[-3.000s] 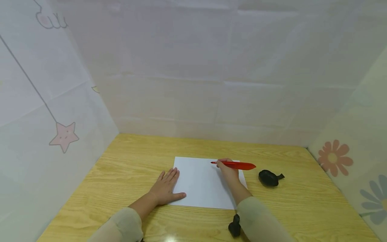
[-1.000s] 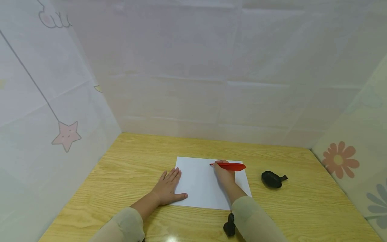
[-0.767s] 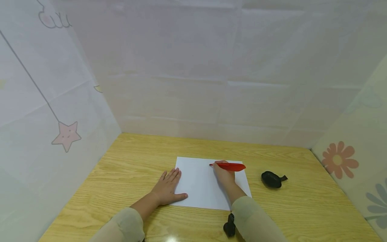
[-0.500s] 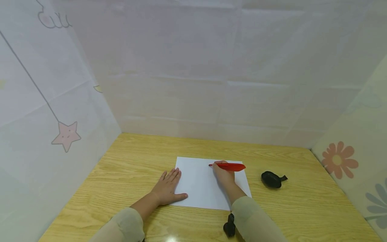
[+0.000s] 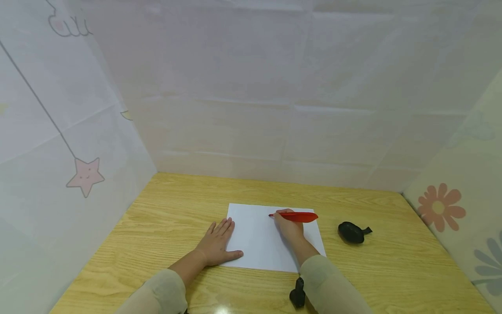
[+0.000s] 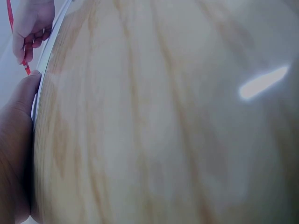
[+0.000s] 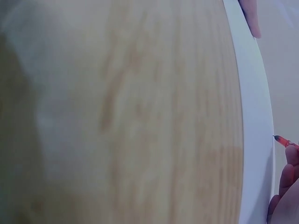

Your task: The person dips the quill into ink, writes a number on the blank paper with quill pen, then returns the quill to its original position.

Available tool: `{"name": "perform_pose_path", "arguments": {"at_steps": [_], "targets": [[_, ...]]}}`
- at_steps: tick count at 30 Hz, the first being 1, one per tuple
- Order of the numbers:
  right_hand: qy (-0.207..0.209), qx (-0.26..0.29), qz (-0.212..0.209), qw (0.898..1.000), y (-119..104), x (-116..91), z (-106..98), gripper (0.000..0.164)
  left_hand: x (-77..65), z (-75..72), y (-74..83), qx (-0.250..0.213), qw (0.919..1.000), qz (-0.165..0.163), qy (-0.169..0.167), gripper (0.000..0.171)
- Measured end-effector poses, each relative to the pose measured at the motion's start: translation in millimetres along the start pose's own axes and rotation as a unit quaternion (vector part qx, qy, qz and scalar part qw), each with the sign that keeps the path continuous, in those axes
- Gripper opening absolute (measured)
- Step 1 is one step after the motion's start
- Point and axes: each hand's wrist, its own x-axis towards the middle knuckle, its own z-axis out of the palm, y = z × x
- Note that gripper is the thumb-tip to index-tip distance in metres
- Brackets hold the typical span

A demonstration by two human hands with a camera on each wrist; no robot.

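Observation:
A white sheet of paper (image 5: 252, 244) lies on the wooden table. My left hand (image 5: 215, 247) rests flat over its left edge, fingers straight and thumb spread onto the sheet. In my right hand (image 5: 290, 226), thumb and fingers pinch a red feather-shaped pen (image 5: 302, 216) near its tip, over the upper right part of the paper. The pen's dark tip (image 7: 279, 138) points left, shown close over the sheet in the right wrist view. The left wrist view shows the left thumb (image 6: 21, 100) along the paper's edge. No marks show on the sheet.
An oval black object (image 5: 351, 232) with a short tail lies right of the paper. A smaller black object (image 5: 298, 294) sits in front of the sheet, beside the right sleeve (image 5: 329, 279). Pale printed cloth walls (image 5: 251, 131) enclose the table's back and sides.
Over three seconds the right hand has shifted slightly left and down on the paper, the pen tip creeping left. The left hand stays in place. The view has shifted slightly.

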Motion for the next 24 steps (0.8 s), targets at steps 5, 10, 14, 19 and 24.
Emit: {"name": "perform_pose_path", "arguments": {"at_steps": [5,10,14,19,24], "targets": [[0.001,-0.001,-0.011,1.0,1.3,-0.4,0.1,0.028,0.6,1.6,-0.8,0.001,1.0,-0.002,-0.003,0.101],[0.006,-0.015,-0.016,1.0,1.3,0.1,0.5,0.025,-1.0,-1.1,0.5,-0.002,1.0,0.0,-0.004,0.101],[0.004,-0.023,-0.015,1.0,0.8,-1.3,0.5,0.025,-1.5,-2.5,1.1,-0.001,1.0,-0.001,-0.006,0.101],[0.0,-0.025,-0.013,1.0,0.8,-1.7,-0.2,0.024,-0.8,-1.9,1.0,-0.002,1.0,-0.002,-0.008,0.101],[-0.001,-0.036,-0.016,0.999,1.7,-2.6,-0.7,0.024,-1.3,-2.2,2.3,-0.002,1.0,-0.003,-0.008,0.101]]}}
